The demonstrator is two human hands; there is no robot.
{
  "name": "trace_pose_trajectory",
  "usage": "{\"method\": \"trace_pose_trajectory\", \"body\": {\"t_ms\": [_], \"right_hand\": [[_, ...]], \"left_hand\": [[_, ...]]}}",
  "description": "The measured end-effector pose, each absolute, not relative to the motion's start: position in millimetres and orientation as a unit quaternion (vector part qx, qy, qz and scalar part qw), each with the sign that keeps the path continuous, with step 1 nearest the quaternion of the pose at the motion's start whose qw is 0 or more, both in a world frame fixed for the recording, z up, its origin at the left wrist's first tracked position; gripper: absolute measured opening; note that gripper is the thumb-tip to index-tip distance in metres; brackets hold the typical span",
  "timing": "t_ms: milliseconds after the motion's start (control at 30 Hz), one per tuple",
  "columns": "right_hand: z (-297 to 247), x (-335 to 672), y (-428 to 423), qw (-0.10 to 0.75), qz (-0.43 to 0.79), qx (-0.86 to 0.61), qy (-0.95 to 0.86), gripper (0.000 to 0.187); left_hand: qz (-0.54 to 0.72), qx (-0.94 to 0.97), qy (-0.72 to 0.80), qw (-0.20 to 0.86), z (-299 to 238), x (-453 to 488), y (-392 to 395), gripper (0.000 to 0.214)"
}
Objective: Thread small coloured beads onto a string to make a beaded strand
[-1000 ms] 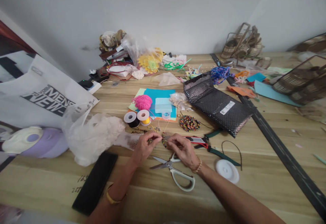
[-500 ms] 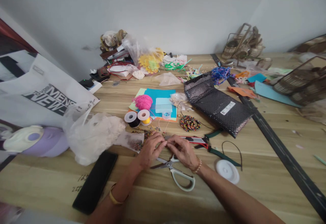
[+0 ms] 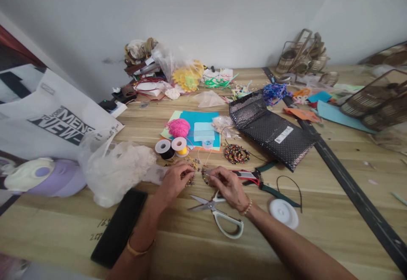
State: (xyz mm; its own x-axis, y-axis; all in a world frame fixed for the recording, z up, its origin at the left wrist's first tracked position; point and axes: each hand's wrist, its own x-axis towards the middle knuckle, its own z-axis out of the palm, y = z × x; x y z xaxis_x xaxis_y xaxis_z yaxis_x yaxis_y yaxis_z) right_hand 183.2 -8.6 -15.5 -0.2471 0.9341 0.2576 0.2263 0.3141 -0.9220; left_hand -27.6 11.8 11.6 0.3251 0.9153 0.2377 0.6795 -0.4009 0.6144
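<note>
My right hand (image 3: 228,186) pinches the end of a thin strand between thumb and fingertips. Small mixed-colour beads sit along this beaded string (image 3: 204,175), and its pale thread runs up to a small clear spool (image 3: 208,144). To the left, my left hand (image 3: 174,182) has its thumb and fingers drawn together over a pile of loose beads (image 3: 190,181); whether a bead is between the fingertips is too small to tell. Below both hands lie scissors (image 3: 212,206) with pale handles, blades spread. A coiled bead strand (image 3: 237,154) rests beyond my right hand.
Black and yellow thread spools (image 3: 163,148) and pink yarn (image 3: 178,127) stand behind the beads. Right of my hands are a box cutter (image 3: 246,175), green-handled pliers (image 3: 267,186) and a white disc (image 3: 284,213). A black case (image 3: 119,229) and plastic bag (image 3: 114,169) lie left; a black padded envelope (image 3: 270,131) lies behind.
My hands were together at the fingertips and have parted. The left has moved left to the bead pile; the right stays near its place, with the beaded string now visible.
</note>
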Motion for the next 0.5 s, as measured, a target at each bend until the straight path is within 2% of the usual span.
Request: {"method": "trace_pose_trajectory", "body": {"t_ms": [200,500], "right_hand": [[-16.5,183.5,-8.3,0.441,0.405,-0.421,-0.681,0.019],[-17.7,182.8,-8.2,0.468,0.434,-0.426,-0.642,0.019]], "left_hand": [[0.184,0.822,0.511,0.173,14.2,-34.6,10.7,0.012],[0.143,0.834,0.511,0.150,7.4,-28.8,7.7,0.005]]}}
